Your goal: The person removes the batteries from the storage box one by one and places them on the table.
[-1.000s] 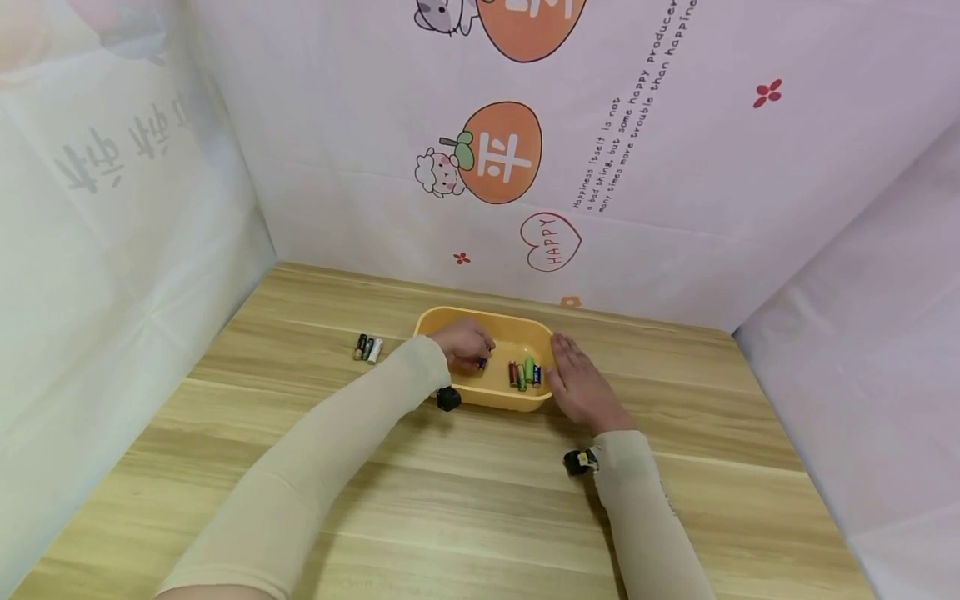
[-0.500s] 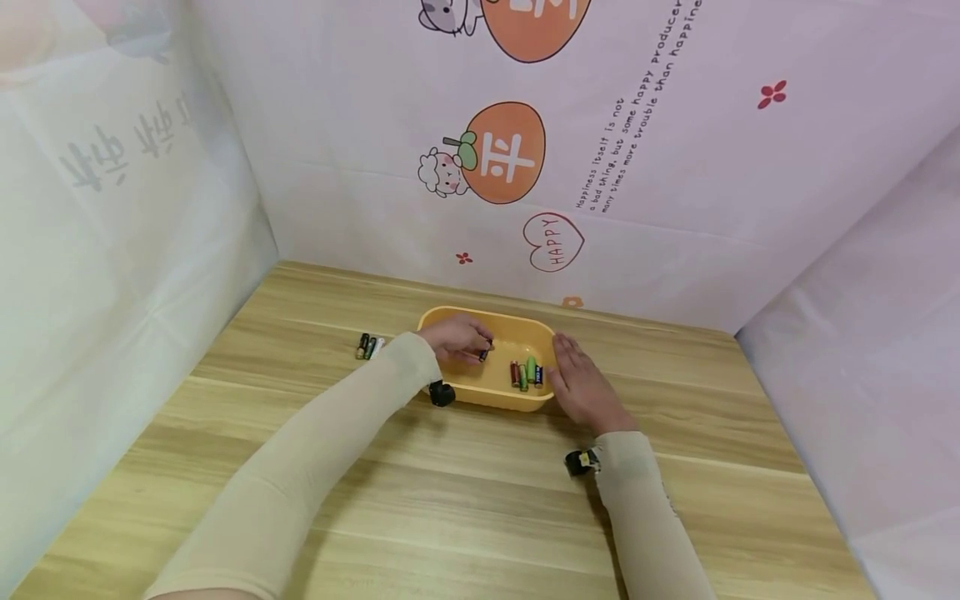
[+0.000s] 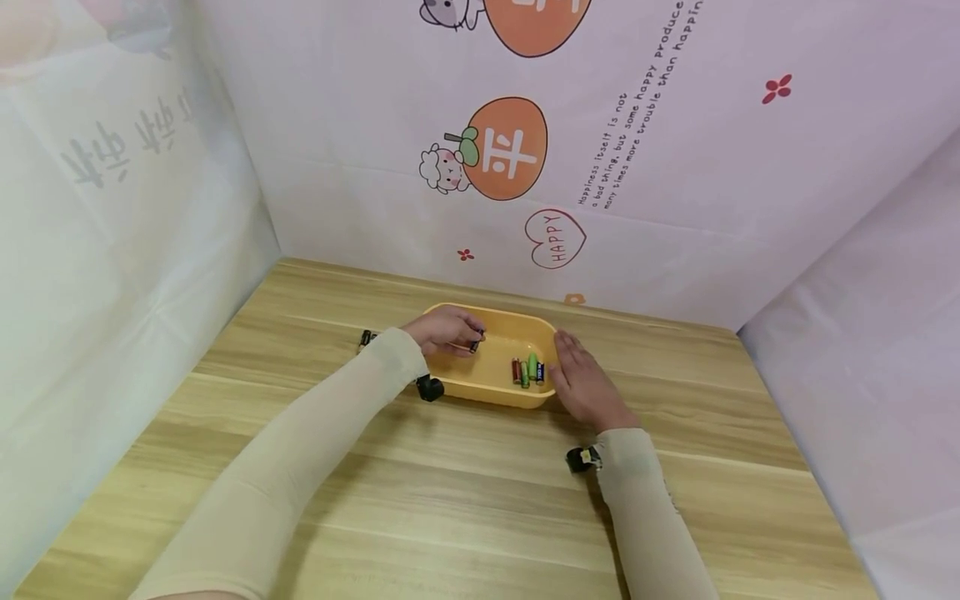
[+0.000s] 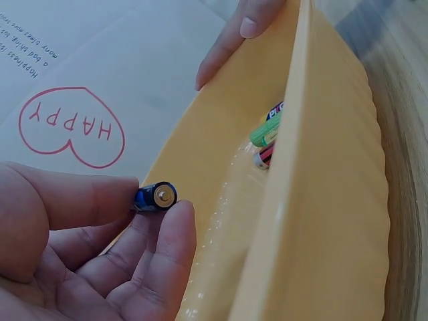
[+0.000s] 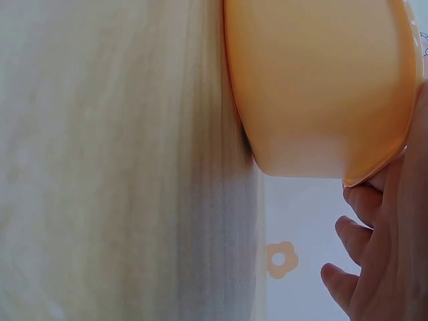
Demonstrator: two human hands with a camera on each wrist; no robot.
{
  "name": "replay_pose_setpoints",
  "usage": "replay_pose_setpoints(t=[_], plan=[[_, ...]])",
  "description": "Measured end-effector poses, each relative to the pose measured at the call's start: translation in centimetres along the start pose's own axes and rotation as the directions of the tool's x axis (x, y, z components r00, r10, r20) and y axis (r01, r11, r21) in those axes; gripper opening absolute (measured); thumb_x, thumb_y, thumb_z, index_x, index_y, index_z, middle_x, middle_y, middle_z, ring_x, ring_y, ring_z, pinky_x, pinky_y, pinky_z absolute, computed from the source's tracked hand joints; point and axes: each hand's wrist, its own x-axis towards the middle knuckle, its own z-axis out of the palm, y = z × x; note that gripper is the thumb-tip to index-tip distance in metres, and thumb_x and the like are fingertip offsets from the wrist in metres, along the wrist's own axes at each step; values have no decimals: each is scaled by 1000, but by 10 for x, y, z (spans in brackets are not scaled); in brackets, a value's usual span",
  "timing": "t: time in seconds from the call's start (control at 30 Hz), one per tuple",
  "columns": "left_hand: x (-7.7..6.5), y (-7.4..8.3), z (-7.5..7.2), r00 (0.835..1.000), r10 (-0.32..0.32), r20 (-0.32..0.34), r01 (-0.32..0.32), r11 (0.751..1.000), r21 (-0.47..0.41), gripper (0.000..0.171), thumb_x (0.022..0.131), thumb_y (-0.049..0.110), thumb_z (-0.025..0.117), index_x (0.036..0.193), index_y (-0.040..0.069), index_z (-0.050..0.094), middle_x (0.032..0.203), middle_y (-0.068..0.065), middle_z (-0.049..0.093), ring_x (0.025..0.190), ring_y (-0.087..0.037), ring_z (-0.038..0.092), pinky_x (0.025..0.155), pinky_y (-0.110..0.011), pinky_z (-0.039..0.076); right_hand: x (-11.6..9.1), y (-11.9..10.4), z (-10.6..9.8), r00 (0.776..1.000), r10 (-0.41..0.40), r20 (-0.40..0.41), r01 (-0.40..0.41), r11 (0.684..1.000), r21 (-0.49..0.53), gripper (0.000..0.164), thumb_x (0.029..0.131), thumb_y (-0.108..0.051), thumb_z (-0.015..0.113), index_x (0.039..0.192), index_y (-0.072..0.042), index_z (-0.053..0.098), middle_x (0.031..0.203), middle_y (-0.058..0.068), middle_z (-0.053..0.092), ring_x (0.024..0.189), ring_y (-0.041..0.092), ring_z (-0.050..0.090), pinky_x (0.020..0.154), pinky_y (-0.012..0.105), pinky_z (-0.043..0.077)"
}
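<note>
My left hand (image 3: pixel 447 327) pinches a dark blue battery (image 4: pixel 156 196) with a gold end between thumb and fingers. It is over the left part of a yellow plastic bin (image 3: pixel 491 390), and the battery (image 3: pixel 476 342) overlaps the bin's inside in the head view. My right hand (image 3: pixel 587 382) rests along the bin's right end with fingers extended; the right wrist view shows its fingertips (image 5: pixel 338 281) right at the rim. Several batteries (image 3: pixel 525 372), red, green and blue, lie in the bin's right part. The left wrist view shows some partly hidden by the bin wall.
On the wooden table (image 3: pixel 480 500), left of the bin, lie loose batteries (image 3: pixel 365 338), mostly hidden behind the left sleeve. A printed white cloth (image 3: pixel 360 183) stands behind the table, with cloth walls at both sides.
My left hand has moved left and slightly away with the battery, from the bin floor toward its left end. Its sleeve now covers most of the loose batteries. The right hand stays put.
</note>
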Motion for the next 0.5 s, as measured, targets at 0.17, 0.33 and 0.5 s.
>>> replay_pose_setpoints(t=[0.17,0.33,0.5], plan=[[-6,0,-5,1000,0,5,0,1000,4,35,97,0,57,131,-6,53,128,-21,56,118,-39,54,95,-45,50,0,1,1,1000,0,-2,0,1000,6,61,107,-29,30,155,-1,6,160,17,10,147,29,5,118,46,11],[-9,-1,-11,1000,3,9,-3,1000,-5,36,97,1,57,132,-6,53,129,-23,55,119,-39,53,95,-45,50,1,1,3,1000,-4,-7,4,1000,3,61,107,-29,31,155,-1,6,160,17,11,147,29,5,118,46,12],[-15,4,-16,1000,20,19,-20,1000,-22,39,97,1,57,135,-7,50,132,-25,51,122,-41,49,99,-48,47,1,1,3,1000,-7,-6,7,1000,2,60,107,-28,30,154,0,6,160,18,10,147,30,5,118,46,12]])
